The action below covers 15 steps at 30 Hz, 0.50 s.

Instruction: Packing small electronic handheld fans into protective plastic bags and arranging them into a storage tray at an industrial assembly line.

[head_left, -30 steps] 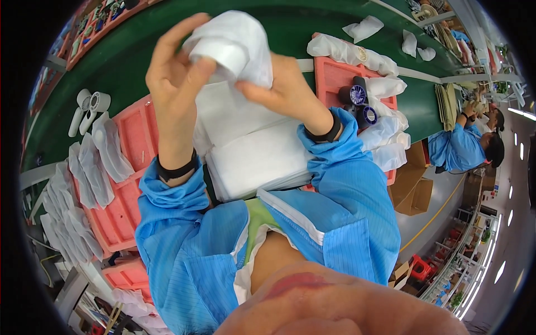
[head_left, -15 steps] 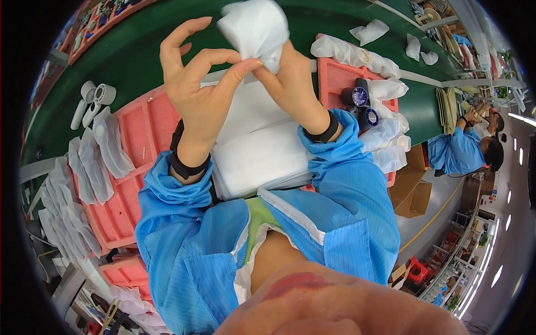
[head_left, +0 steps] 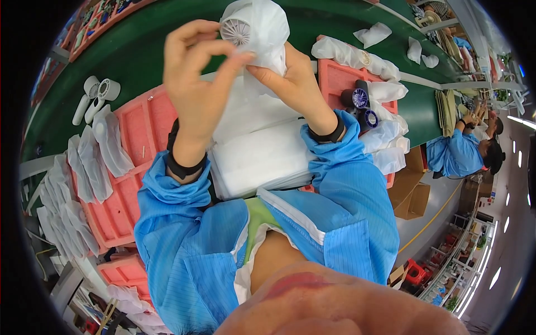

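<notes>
At the top middle, above the green bench, my right hand [head_left: 298, 84] grips a white handheld fan [head_left: 235, 31] from its right side. A translucent white plastic bag [head_left: 271, 33] covers the fan's right part, while the round spoked grille shows bare on the left. My left hand [head_left: 195, 72] is at the lower left of the grille, thumb and forefinger pinched at the bag's edge and the other fingers curled. The fan's handle is hidden by the bag and my right hand. Below my hands lies a stack of flat white bags [head_left: 262, 159].
Pink divided trays [head_left: 148, 131] flank the stack, with bagged items [head_left: 111, 142] on the left one. Two white fans [head_left: 100, 92] stand at left; dark fans [head_left: 360, 97] and bagged fans [head_left: 357, 58] lie at right. A co-worker [head_left: 460, 153] sits beyond a cardboard box [head_left: 413, 195].
The fan's bare grille has come into view at the bag's left side, where white wrapping showed before. My left hand has shifted slightly, its fingers drawing in closer to the fan.
</notes>
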Each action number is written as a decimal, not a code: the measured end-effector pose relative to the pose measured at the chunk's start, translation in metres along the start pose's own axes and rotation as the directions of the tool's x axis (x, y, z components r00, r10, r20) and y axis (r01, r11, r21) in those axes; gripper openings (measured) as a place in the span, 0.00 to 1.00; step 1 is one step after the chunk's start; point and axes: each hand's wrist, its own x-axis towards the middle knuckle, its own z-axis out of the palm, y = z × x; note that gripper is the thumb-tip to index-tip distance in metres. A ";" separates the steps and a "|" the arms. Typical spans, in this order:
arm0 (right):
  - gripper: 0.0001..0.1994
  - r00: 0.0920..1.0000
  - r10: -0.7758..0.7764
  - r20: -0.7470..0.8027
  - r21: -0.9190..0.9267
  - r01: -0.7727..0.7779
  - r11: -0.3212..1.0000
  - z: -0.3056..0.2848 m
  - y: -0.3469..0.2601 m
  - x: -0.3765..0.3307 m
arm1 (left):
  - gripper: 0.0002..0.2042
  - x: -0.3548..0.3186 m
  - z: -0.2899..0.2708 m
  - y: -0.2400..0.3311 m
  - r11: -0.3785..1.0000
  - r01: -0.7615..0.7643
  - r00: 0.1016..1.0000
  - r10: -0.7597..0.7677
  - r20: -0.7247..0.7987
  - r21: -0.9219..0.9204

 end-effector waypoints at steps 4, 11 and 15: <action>0.19 0.940 0.147 0.308 -0.217 -0.081 0.973 -0.010 -0.002 0.003 | 0.10 0.006 -0.019 -0.021 0.934 0.240 0.957 -0.273 -0.097 -0.263; 0.20 0.918 0.261 0.298 0.236 -0.336 0.912 -0.005 0.003 0.004 | 0.17 0.007 -0.013 -0.034 0.868 0.353 0.903 -0.413 -0.115 -0.349; 0.20 0.953 0.273 0.127 0.266 -0.298 0.917 -0.008 0.016 0.012 | 0.22 0.008 -0.015 -0.028 0.813 0.520 0.840 -0.542 -0.013 -0.261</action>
